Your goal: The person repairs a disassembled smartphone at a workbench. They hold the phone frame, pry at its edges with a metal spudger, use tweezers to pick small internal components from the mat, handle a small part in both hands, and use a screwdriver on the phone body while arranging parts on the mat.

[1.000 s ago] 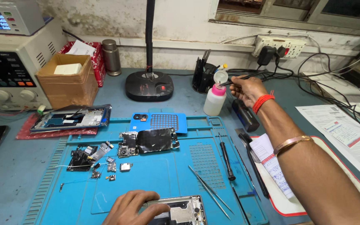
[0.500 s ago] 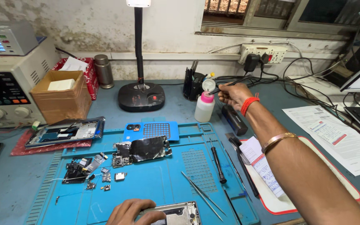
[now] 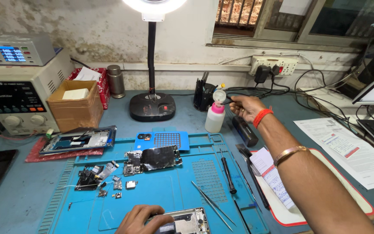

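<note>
The left hand [image 3: 140,219] is resting at the near edge of the blue work mat [image 3: 161,190], its fingers curled down and pressing on the opened phone frame [image 3: 186,222] to keep it flat; on the mat beyond it, a pair of tweezers [image 3: 212,204] and a dark screwdriver [image 3: 227,175] are lying to the right, and small loose parts [image 3: 117,185] are sitting to the left beside a shielded circuit board [image 3: 152,158]. Past the mat's far right corner, the right hand [image 3: 246,108] is reaching over the bench [image 3: 22,190], its fingers pinched around a thin dark tool whose tip is meeting the cap of the white pump bottle [image 3: 215,116] with the pink collar; exactly what the tool is I cannot tell. Beyond the bottle, a black tool holder [image 3: 203,96] and the lamp base [image 3: 152,106] are standing against the wall.

A sideways nudge on that cap could tip the light bottle, spilling liquid toward the mat and the bare board; the outstretched forearm, crossing above the screwdriver, could also sweep the tools; with the gaze turned away, the left hand could slip off the frame.
</note>
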The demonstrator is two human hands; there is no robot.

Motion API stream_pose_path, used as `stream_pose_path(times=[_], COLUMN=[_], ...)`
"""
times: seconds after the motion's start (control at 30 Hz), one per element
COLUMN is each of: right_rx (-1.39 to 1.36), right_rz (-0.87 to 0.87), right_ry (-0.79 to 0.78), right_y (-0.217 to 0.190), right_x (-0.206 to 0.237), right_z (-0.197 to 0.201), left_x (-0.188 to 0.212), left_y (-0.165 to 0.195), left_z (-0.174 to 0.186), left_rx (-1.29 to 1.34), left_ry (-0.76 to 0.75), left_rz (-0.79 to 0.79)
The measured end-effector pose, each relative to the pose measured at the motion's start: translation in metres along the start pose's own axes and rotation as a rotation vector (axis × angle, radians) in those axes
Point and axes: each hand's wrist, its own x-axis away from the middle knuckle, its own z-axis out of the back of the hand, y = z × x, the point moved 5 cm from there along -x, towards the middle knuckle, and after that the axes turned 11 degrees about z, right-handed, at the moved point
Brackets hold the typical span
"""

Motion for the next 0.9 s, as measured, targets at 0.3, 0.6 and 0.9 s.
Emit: stream_pose_path(times=[0.3, 0.6, 0.9], right_rx=[-0.252, -0.055, 0.145], right_rz=[-0.107, -0.245, -0.200], right_ry=[-0.247, -0.400, -0.467], right_y=[0.027, 0.085, 0.078], right_x=[0.017, 0.199, 0.258], right_z=[0.010, -0.010, -0.021], left_x=[0.028, 0.034, 0.039], left_y=[0.047, 0.084, 0.090], left_z=[0.061, 0.099, 0.106], left_rx=[0.086, 0.152, 0.143], left_ry=[-0.086, -0.080, -0.091], left_rz=[-0.117, -0.138, -0.046])
